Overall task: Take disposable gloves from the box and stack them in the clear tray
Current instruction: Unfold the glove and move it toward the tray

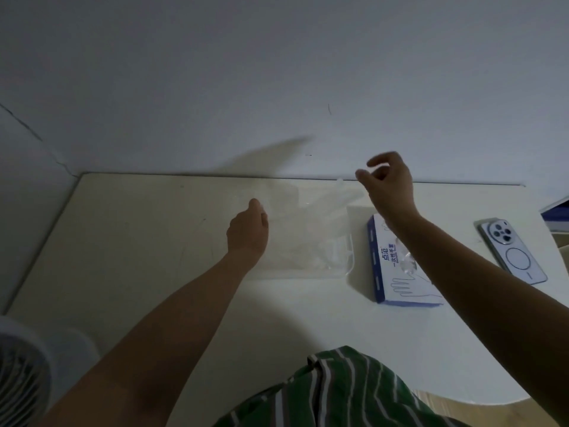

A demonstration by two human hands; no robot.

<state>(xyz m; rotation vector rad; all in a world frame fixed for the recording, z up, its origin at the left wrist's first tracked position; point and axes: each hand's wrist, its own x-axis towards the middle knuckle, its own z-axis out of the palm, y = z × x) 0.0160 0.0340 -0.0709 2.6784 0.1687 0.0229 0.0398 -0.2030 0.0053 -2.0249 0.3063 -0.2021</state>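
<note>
A clear tray (349, 257) lies in the middle of the pale table (138, 241), with thin see-through gloves (308, 220) spread in it. My left hand (248, 231) is over the tray's left side, its curled fingers pinching the edge of the top glove. My right hand (388, 183) hovers above the tray's far right corner, thumb and forefinger slightly apart, with nothing plainly between them. The glove's finger tips lie just left of that thumb. The white and blue glove box (397, 269) lies flat to the right of the tray, partly under my right forearm.
A phone (512, 252) lies face down right of the box. A blue and white object (558, 212) pokes in at the right edge. A white fan (21, 371) stands at the lower left. The wall runs along the table's far edge.
</note>
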